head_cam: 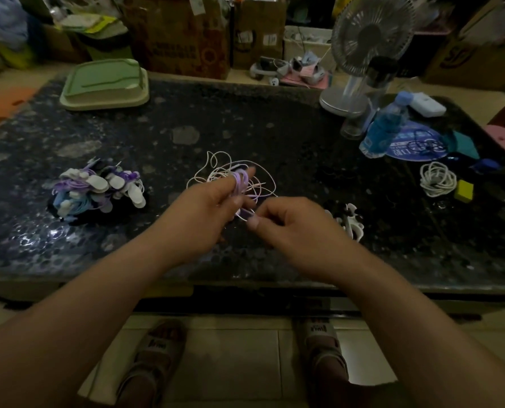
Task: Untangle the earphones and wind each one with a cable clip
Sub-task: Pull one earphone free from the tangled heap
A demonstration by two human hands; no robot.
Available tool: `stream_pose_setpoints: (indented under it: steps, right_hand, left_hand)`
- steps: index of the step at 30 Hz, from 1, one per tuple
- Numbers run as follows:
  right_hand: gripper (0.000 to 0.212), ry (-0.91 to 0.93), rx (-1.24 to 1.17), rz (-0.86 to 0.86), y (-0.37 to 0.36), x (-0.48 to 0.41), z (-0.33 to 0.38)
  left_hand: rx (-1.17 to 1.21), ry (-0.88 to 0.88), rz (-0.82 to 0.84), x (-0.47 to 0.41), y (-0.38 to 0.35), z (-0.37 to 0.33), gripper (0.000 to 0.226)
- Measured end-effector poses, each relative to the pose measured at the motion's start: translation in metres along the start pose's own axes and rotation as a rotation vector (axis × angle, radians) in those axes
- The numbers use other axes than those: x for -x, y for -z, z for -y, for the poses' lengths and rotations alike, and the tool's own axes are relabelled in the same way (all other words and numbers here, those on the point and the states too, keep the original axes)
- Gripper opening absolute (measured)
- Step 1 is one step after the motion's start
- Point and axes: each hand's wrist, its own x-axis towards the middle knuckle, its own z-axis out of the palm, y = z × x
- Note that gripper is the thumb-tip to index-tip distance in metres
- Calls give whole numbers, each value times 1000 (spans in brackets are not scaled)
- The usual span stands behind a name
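Over the middle of the dark stone table [274, 136] both hands work close together; left hand [207, 210] has a purple earphone cable [240, 178] wound in loops round its raised fingers, fingers curled on it; right hand [292, 225] pinches a small purple piece [246, 214] between thumb and forefinger, just below the loops; clip or cable end, cannot tell; both hands blurred. Behind the hands a loose tangle of pale cable [224, 172] lies on the table, meeting the purple loops. Left of the hands, well apart, a pile of wound earphones [98, 189] with white and purple clips; near the right hand, on its right, a few white cable clips [352, 223]. Far right: coiled white cable [437, 179], yellow block [464, 190], blue water bottle [382, 129], desk fan [369, 36]; green lid [105, 83] at back left.
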Motion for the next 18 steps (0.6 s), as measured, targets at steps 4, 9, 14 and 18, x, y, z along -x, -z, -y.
stream_pose_setpoints:
  steps: [4, 9, 14, 18]
  right_hand:
    - [19, 30, -8, -139, 17, -3, -7]
    - [15, 50, -182, -122, 37, -1, -10]
    - [23, -61, -637, 72, 38, -2, -21]
    - [20, -119, -809, 23, 17, -9, -20]
  left_hand:
    - [-143, -57, 230, 6, -2, 2, 24]
    - [25, -14, 427, 12, -3, -12, 20]
    - [578, 57, 661, 16, -7, -25, 27]
    - [867, 77, 374, 10, -16, -30, 33]
